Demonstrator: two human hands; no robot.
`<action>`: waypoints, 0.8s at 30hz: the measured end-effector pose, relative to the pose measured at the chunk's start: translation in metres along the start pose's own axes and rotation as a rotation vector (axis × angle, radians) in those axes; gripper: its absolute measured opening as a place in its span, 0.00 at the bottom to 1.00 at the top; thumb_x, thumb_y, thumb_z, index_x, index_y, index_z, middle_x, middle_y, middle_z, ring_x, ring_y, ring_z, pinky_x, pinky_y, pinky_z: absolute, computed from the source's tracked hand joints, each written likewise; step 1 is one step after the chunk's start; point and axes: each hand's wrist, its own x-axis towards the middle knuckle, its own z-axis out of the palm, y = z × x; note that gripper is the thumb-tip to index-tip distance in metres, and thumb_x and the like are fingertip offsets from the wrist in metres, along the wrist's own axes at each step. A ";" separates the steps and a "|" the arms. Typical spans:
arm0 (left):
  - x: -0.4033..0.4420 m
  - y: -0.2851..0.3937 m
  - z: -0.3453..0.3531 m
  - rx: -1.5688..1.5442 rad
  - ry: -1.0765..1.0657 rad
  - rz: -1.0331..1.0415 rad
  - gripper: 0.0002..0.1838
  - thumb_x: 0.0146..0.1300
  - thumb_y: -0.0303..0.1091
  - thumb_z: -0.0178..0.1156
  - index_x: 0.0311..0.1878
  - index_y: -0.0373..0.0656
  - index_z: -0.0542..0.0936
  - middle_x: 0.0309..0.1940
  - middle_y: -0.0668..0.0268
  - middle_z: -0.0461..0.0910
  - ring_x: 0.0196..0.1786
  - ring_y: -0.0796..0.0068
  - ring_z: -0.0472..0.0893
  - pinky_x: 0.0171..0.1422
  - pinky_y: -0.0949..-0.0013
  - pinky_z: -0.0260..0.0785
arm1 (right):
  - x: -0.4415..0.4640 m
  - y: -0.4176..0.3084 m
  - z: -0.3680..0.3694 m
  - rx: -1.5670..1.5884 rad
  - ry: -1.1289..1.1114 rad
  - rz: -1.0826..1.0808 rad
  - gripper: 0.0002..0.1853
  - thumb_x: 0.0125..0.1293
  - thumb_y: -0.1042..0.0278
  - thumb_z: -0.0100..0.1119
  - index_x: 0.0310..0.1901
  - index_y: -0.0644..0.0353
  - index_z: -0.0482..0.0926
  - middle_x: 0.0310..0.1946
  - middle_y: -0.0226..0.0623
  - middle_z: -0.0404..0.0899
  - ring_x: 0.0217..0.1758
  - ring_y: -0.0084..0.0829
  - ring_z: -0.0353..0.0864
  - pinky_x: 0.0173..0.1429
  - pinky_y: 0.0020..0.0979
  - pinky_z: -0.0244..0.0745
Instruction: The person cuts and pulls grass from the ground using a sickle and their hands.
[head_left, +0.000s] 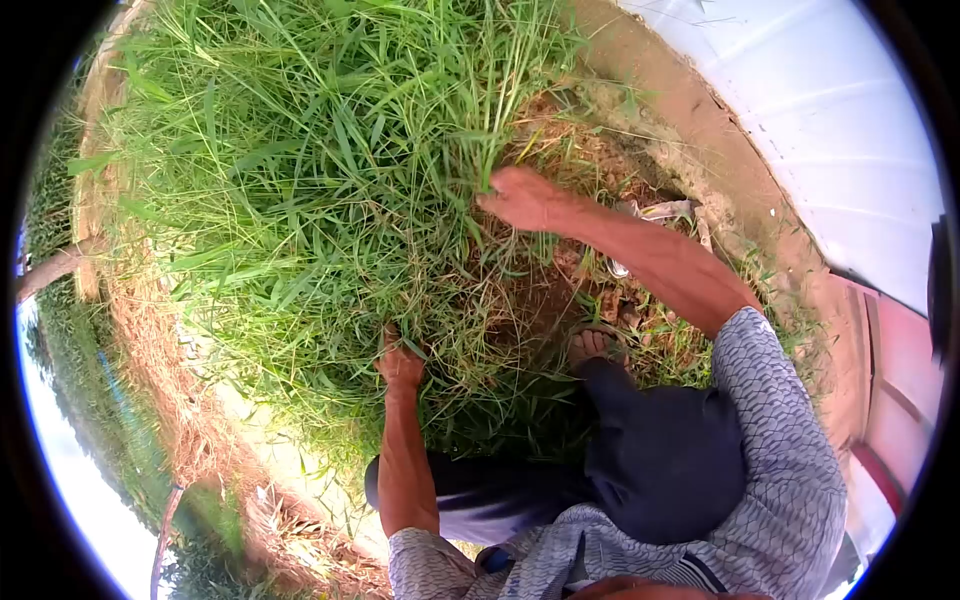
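Tall green grass (330, 170) fills the upper left and middle of the head view. My right hand (520, 198) is closed round grass stems at the right edge of the clump, with blades rising above the fist. Lower down, my left hand (400, 365) is sunk among the blades and looks curled round some grass; its fingertips are hidden. Between the two hands lie bent stems and a patch of bare brown soil (545, 300).
My foot (597, 345) stands on the soil beside the clump, below my right forearm. Pale litter (665, 210) lies near that forearm. A white sheeted wall (830, 110) borders the upper right. Dry straw (185, 410) covers the ground at left.
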 end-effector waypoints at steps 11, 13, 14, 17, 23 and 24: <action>0.005 -0.012 0.013 -0.059 0.066 0.157 0.32 0.61 0.48 0.61 0.66 0.45 0.67 0.51 0.59 0.79 0.49 0.58 0.80 0.53 0.60 0.75 | -0.007 0.040 -0.031 -0.542 0.366 0.066 0.30 0.60 0.60 0.59 0.61 0.64 0.64 0.53 0.55 0.73 0.57 0.43 0.75 0.61 0.40 0.70; 0.029 -0.052 0.072 -0.711 0.116 0.040 0.38 0.54 0.48 0.67 0.65 0.42 0.67 0.48 0.56 0.81 0.46 0.56 0.81 0.49 0.61 0.76 | 0.029 0.062 -0.031 -0.565 0.530 0.030 0.32 0.60 0.61 0.59 0.63 0.64 0.61 0.59 0.56 0.69 0.64 0.45 0.69 0.68 0.43 0.63; 0.015 -0.034 0.044 -0.490 0.110 0.071 0.38 0.53 0.48 0.68 0.64 0.40 0.68 0.47 0.55 0.81 0.45 0.56 0.81 0.47 0.61 0.76 | 0.045 0.065 -0.030 -0.677 0.598 -0.002 0.31 0.60 0.62 0.58 0.62 0.65 0.61 0.61 0.56 0.66 0.66 0.48 0.65 0.69 0.48 0.59; 0.013 -0.038 0.060 -0.949 0.128 -0.021 0.38 0.51 0.47 0.69 0.63 0.39 0.69 0.46 0.54 0.80 0.45 0.56 0.81 0.45 0.60 0.76 | 0.108 0.046 -0.039 -0.640 0.617 0.074 0.30 0.57 0.65 0.57 0.61 0.66 0.62 0.65 0.52 0.61 0.70 0.52 0.58 0.69 0.56 0.54; 0.004 -0.018 0.031 -0.631 0.182 0.158 0.25 0.66 0.46 0.53 0.61 0.42 0.70 0.49 0.59 0.78 0.49 0.57 0.79 0.50 0.57 0.74 | 0.152 0.052 -0.039 -0.989 0.800 -0.069 0.23 0.59 0.64 0.55 0.55 0.59 0.67 0.53 0.47 0.70 0.59 0.42 0.67 0.61 0.48 0.60; -0.006 -0.003 0.006 -0.457 0.235 0.231 0.22 0.72 0.48 0.49 0.61 0.44 0.71 0.50 0.60 0.77 0.50 0.57 0.78 0.50 0.57 0.73 | 0.158 0.052 -0.039 -0.984 0.739 -0.032 0.23 0.60 0.65 0.53 0.57 0.60 0.67 0.51 0.47 0.72 0.56 0.42 0.70 0.58 0.45 0.63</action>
